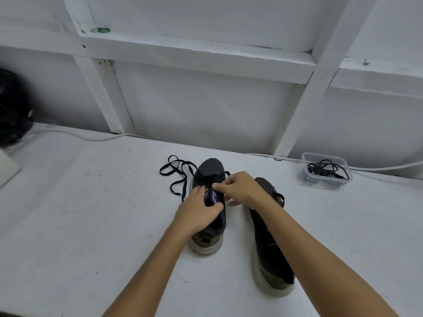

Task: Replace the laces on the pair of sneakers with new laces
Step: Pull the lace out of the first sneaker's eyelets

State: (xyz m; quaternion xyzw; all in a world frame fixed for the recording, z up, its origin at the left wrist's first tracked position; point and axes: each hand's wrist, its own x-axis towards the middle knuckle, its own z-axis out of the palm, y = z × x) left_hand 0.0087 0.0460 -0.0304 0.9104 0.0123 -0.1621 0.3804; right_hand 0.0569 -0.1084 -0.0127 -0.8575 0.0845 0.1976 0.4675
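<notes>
Currently the left sneaker (209, 202) lies toe away from the person, long axis running fore-aft. The left hand (199, 210) curls over its tongue; the right hand (238, 187) pinches a black lace (177, 177) at the eyelets, its flat woven slack trailing left on the matte white table (91, 213). The right sneaker (270, 236) lies just beside.

I saw matt dark cloth sneakers (209, 177), flat woven black laces (176, 177), a clear glossy plastic tub (325, 156), and a rough white-painted tabletop (91, 213).
</notes>
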